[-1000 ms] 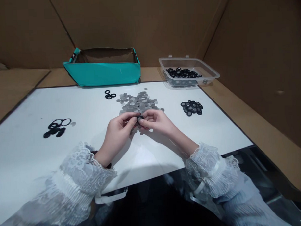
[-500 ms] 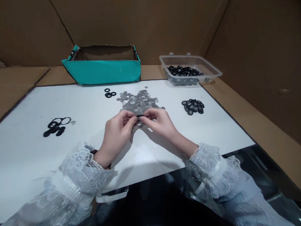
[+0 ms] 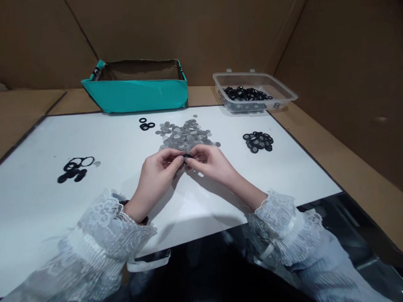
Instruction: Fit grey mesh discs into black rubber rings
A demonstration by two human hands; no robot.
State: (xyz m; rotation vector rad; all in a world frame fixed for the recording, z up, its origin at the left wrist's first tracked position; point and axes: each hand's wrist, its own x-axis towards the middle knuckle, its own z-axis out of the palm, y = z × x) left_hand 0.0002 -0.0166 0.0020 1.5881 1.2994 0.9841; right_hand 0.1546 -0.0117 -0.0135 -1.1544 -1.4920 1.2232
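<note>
Between the fingertips of both hands is a small black ring (image 3: 187, 156), partly covered by the thumbs. My left hand (image 3: 158, 172) pinches its left side, and my right hand (image 3: 212, 164) grips the right side. Whether a disc sits inside the ring I cannot make out. Just beyond the fingers lies a loose heap of small grey discs (image 3: 187, 134) on the white board (image 3: 203, 204). Some of the heap's near edge is hidden behind my hands.
Several black rings (image 3: 143, 126) lie left of the heap, with more black pieces (image 3: 72, 173) farther left. Black rings with grey centres (image 3: 258, 142) are piled at right. Behind stand a teal box (image 3: 140, 95) and a clear plastic tub (image 3: 262, 105) of black rings.
My thumbs and fingers have shifted slightly on the black ring, which shows a little more of its top face. Everything else stays in place.
</note>
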